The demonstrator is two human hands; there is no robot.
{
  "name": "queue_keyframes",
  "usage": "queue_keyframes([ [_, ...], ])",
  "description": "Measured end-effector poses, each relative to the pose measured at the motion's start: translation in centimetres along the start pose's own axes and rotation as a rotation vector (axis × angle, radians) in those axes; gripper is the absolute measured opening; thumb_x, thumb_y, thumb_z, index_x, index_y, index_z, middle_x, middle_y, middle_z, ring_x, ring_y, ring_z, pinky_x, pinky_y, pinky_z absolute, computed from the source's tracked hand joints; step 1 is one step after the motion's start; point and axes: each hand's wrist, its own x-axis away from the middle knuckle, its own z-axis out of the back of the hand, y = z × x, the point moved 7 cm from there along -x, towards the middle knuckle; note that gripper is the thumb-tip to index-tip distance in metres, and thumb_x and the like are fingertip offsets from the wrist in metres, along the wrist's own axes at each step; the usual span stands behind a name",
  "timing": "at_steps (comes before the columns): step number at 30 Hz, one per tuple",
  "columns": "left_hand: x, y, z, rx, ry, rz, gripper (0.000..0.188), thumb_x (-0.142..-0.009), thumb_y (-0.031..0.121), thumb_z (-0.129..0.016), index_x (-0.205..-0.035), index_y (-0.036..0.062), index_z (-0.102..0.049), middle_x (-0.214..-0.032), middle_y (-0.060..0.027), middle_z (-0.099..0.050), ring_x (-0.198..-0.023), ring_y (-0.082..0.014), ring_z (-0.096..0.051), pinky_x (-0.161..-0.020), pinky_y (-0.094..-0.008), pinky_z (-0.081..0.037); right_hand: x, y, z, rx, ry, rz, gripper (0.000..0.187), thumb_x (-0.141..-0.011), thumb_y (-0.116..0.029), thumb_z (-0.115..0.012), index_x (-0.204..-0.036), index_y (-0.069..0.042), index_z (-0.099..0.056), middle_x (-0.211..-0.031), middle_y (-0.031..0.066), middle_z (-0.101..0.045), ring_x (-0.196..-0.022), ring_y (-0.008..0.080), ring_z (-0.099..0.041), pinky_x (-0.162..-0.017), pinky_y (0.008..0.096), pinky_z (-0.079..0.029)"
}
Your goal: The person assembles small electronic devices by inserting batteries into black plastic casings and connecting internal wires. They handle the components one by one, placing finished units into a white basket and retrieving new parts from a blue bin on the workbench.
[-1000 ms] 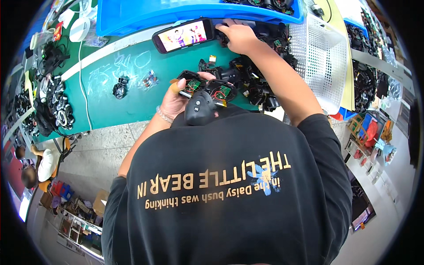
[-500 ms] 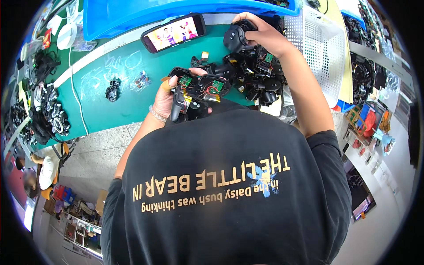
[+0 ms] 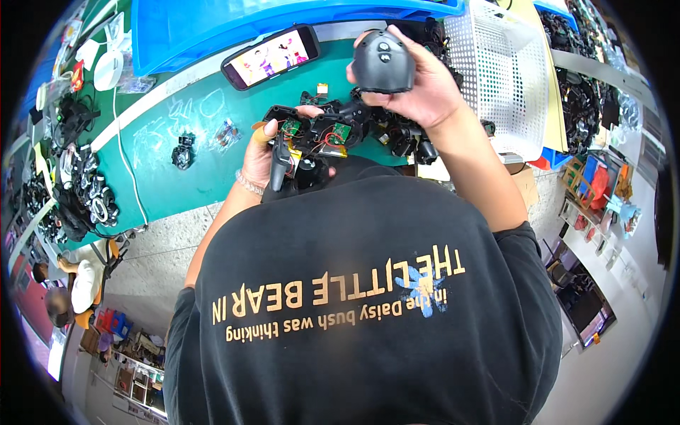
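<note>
My left hand [image 3: 256,154] is closed around the left side of an opened black device [image 3: 280,161] near the table's front edge. Inside it show green circuit boards [image 3: 341,132], red wires and a silvery flat battery [image 3: 333,151]. Higher up, my right hand [image 3: 433,91] grips a rounded black plastic housing [image 3: 382,67], its smooth outer face with two small round features turned upward. A heap of similar black parts [image 3: 407,138] lies on the table below that hand, partly hidden by it.
A phone [image 3: 273,57] with a lit screen leans near a blue bin [image 3: 212,28] at the back. To the right stands a white perforated basket [image 3: 496,85]. Small parts [image 3: 183,150] and a white cable [image 3: 122,152] lie on the green table [image 3: 159,184].
My right hand has come down from the far edge and turned the black housing, so its rounded face shows. My left hand keeps nearly the same place with the opened device.
</note>
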Motion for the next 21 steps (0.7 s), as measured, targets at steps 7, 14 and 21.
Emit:
queue_keyframes([
  [7,0.7,-0.2,0.3,0.043,0.01,-0.021,0.06,-0.078,0.049,-0.064,-0.121,0.0104,-0.046,-0.123,-0.02,-0.051,-0.11,-0.0393,-0.054,-0.075,-0.0576,-0.051,1.4,4.5,-1.5,-0.453,0.148,0.029,0.045,-0.097,-0.036,-0.036,-0.111,0.002,-0.056,-0.1,0.0215,-0.06,-0.072,0.024,-0.058,-0.066,0.0344,-0.048],
  [14,1.3,-0.7,0.3,0.02,-0.072,0.02,0.06,-0.079,0.05,-0.065,-0.122,0.0125,-0.047,-0.127,-0.0202,-0.049,-0.115,-0.04,-0.051,-0.077,-0.0583,-0.052,2.9,4.5,-2.5,-0.291,0.14,0.107,0.041,-0.099,-0.037,-0.033,-0.116,-0.004,-0.05,-0.102,0.0169,-0.057,-0.074,0.022,-0.053,-0.066,0.032,-0.043],
  [21,0.8,-1.0,-0.6,-0.019,-0.116,-0.008,0.067,-0.078,0.054,-0.063,-0.125,0.0078,-0.048,-0.124,-0.0231,-0.051,-0.108,-0.0392,-0.056,-0.079,-0.0593,-0.052,5.9,2.4,-6.6,0.822,0.191,0.27,0.029,-0.093,-0.024,-0.055,-0.114,-0.004,-0.051,-0.098,0.011,-0.061,-0.084,0.0173,-0.059,-0.072,0.0299,-0.049],
])
